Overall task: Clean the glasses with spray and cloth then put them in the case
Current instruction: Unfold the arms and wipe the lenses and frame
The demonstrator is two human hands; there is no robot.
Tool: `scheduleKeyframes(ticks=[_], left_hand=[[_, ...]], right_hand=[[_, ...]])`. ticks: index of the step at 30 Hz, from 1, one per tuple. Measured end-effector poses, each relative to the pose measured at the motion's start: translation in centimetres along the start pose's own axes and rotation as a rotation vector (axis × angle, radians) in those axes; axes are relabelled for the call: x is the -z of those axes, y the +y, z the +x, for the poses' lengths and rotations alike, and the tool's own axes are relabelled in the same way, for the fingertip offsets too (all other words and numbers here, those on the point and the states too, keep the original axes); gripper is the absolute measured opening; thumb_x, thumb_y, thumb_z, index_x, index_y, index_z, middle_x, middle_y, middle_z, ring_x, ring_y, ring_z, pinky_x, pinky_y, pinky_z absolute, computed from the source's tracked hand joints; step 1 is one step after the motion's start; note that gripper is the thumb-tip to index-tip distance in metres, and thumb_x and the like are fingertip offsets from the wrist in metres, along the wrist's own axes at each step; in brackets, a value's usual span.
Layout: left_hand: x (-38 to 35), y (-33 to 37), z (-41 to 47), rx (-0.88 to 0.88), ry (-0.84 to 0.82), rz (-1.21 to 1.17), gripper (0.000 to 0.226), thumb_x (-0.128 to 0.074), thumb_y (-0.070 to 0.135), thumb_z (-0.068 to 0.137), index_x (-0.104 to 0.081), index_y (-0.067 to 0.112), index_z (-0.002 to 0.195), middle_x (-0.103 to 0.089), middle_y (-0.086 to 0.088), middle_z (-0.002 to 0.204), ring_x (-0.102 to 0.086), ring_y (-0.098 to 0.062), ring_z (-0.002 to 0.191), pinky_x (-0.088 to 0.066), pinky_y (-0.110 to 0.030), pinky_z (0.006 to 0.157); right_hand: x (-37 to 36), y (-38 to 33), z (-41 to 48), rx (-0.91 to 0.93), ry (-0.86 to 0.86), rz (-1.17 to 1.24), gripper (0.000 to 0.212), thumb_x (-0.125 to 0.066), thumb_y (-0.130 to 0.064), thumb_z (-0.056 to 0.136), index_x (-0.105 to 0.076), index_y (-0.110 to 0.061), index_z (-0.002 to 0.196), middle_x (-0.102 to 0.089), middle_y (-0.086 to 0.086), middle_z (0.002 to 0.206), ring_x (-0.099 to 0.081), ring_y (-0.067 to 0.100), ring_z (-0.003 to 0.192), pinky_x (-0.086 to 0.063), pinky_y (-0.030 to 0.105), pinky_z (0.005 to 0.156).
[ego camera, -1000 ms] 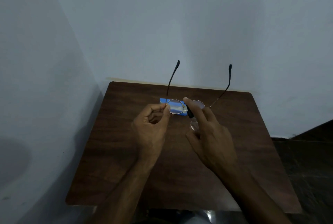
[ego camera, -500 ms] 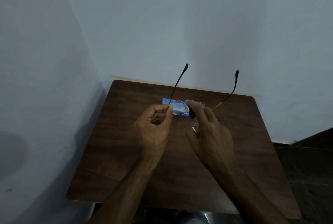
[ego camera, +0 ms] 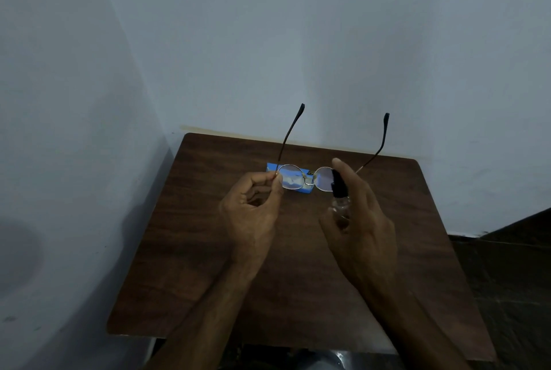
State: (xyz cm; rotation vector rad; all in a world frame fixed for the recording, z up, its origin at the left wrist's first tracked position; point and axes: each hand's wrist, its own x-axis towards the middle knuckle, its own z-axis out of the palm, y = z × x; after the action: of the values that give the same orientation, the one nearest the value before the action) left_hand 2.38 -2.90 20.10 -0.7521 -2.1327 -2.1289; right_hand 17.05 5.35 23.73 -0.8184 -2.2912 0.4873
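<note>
Thin round-rimmed glasses [ego camera: 293,180] are held up above the table with both temples unfolded and pointing away from me. My left hand [ego camera: 253,211] pinches the frame at its left hinge. My right hand [ego camera: 362,217] grips a small clear spray bottle [ego camera: 340,196] with a black nozzle, index finger on top, the nozzle just in front of the right lens. A blue item [ego camera: 307,189], either cloth or case, lies on the table behind the lenses and is partly hidden by them.
The dark wooden table [ego camera: 208,265] stands in a corner, with pale walls [ego camera: 89,101] close on the left and behind. A dark floor [ego camera: 518,265] shows to the right.
My right hand with the spray bottle has shifted right, from the bridge to the right lens. The glasses stay held up by my left hand.
</note>
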Motion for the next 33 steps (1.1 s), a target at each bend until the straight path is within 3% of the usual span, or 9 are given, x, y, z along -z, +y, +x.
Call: scheduleKeyframes(ticks=[4,8,13,16,20,23,26,29,33], left_hand=[[0.2,-0.1,0.4,-0.005,0.011,0.010,0.020,-0.083,0.006,0.087,-0.078,0.008,0.107,-0.078,0.008,0.093,-0.077,-0.005,0.085,-0.061,-0.019,0.075],[0.3,0.0,0.5,-0.002,0.011,0.029,0.021,-0.083,0.009,0.087,-0.077,0.013,0.107,-0.076,0.014,0.091,-0.075,0.001,0.086,-0.059,-0.013,0.074],[0.1,-0.2,0.5,0.022,0.024,-0.005,0.020,-0.082,0.011,0.088,-0.078,0.008,0.108,-0.079,0.005,0.094,-0.078,-0.008,0.085,-0.064,-0.024,0.075],[0.0,-0.1,0.6,0.024,0.017,-0.002,0.020,-0.082,0.012,0.089,-0.076,0.015,0.108,-0.078,0.010,0.094,-0.078,-0.006,0.086,-0.064,-0.024,0.075],[0.0,0.1,0.5,0.034,-0.002,-0.025,0.022,-0.081,0.012,0.089,-0.074,0.020,0.109,-0.077,0.014,0.096,-0.078,-0.006,0.087,-0.065,-0.026,0.073],[-0.1,-0.1,0.2,0.068,0.003,-0.090,0.017,-0.080,0.007,0.091,-0.077,0.014,0.106,-0.080,0.005,0.094,-0.080,-0.011,0.084,-0.066,-0.036,0.076],[-0.1,-0.3,-0.3,0.096,0.000,-0.087,0.017,-0.082,0.009,0.090,-0.079,0.006,0.106,-0.081,0.000,0.091,-0.080,-0.015,0.082,-0.067,-0.044,0.078],[0.0,-0.5,-0.8,0.097,-0.023,-0.042,0.020,-0.082,0.011,0.089,-0.079,0.005,0.108,-0.081,0.002,0.092,-0.080,-0.014,0.082,-0.067,-0.045,0.078],[-0.1,-0.5,-1.5,0.096,-0.068,-0.031,0.023,-0.082,0.022,0.088,-0.078,0.010,0.108,-0.081,0.003,0.094,-0.080,-0.016,0.084,-0.067,-0.047,0.077]], right_hand=[[0.3,1.8,-0.4,0.013,-0.008,-0.084,0.085,-0.076,-0.008,0.079,-0.041,-0.033,0.152,-0.063,0.000,0.131,-0.069,0.021,0.077,-0.055,0.034,0.056],[0.0,3.0,-0.6,-0.040,0.000,-0.130,0.087,-0.080,-0.005,0.078,-0.040,-0.031,0.150,-0.063,0.005,0.131,-0.063,0.017,0.070,-0.036,0.018,0.054],[-0.2,3.6,-0.7,-0.065,0.003,-0.083,0.090,-0.082,-0.005,0.080,-0.036,-0.036,0.150,-0.064,0.001,0.128,-0.063,0.012,0.073,-0.046,0.025,0.063],[-0.7,4.5,-1.4,-0.169,0.018,0.089,0.092,-0.077,-0.004,0.085,-0.026,-0.034,0.156,-0.058,-0.022,0.110,-0.061,0.002,0.075,-0.046,0.018,0.067],[-2.8,8.4,-3.5,-0.287,-0.029,0.310,0.076,-0.069,-0.006,0.096,-0.029,-0.030,0.156,-0.063,-0.008,0.109,-0.067,0.011,0.093,-0.059,0.039,0.080],[-5.2,11.7,-5.7,-0.339,-0.043,0.357,0.051,-0.067,-0.006,0.098,-0.044,-0.029,0.137,-0.064,-0.002,0.110,-0.066,0.016,0.095,-0.057,0.056,0.083],[-7.4,14.1,-7.1,-0.415,-0.045,0.350,0.046,-0.071,-0.007,0.096,-0.046,-0.038,0.119,-0.063,-0.014,0.114,-0.064,0.008,0.102,-0.056,0.053,0.089],[-9.4,16.7,-8.0,-0.485,-0.042,0.326,0.041,-0.076,-0.015,0.095,-0.048,-0.030,0.121,-0.058,-0.029,0.118,-0.063,0.000,0.107,-0.057,0.052,0.091],[-11.5,20.5,-9.1,-0.563,-0.105,0.322,0.046,-0.076,-0.026,0.092,-0.042,-0.044,0.117,-0.063,-0.021,0.125,-0.069,0.017,0.105,-0.059,0.057,0.084]])
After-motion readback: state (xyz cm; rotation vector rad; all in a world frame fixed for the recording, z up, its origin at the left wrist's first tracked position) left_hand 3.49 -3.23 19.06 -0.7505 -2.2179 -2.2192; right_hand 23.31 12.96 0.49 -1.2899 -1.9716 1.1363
